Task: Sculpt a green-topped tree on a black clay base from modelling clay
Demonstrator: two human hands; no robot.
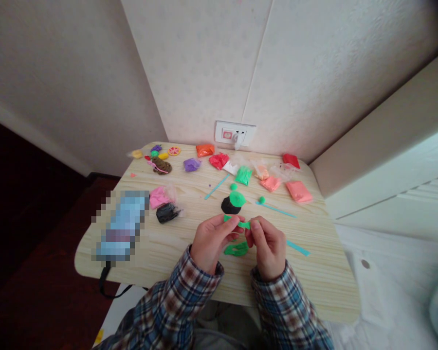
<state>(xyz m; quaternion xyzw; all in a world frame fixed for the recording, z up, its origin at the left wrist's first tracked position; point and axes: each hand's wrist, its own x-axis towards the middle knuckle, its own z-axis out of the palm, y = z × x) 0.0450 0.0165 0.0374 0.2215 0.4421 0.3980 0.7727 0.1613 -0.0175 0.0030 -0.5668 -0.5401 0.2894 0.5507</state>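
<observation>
A strip of green modelling clay (244, 225) stretches between my two hands above the table. My left hand (216, 236) pinches its left end between thumb and fingers. Its right end is pinched by my right hand (266, 243). Below them on the tabletop lies a larger flat green clay piece (236, 249), partly hidden by my hands. Just beyond my fingers sits a black clay disc (230, 206) with a green clay disc (237, 198) overlapping it. Two small green balls (234, 186) (262, 200) rest nearby.
Thin blue strips (216, 187) lie around the work. Bags of clay line the back, including green (244, 175), orange (205, 149) and salmon (299, 191). Pink (159, 197) and black bags (167, 213) lie left, near a blurred phone (123, 226). Finished-looking clay pieces (162, 165) sit far left.
</observation>
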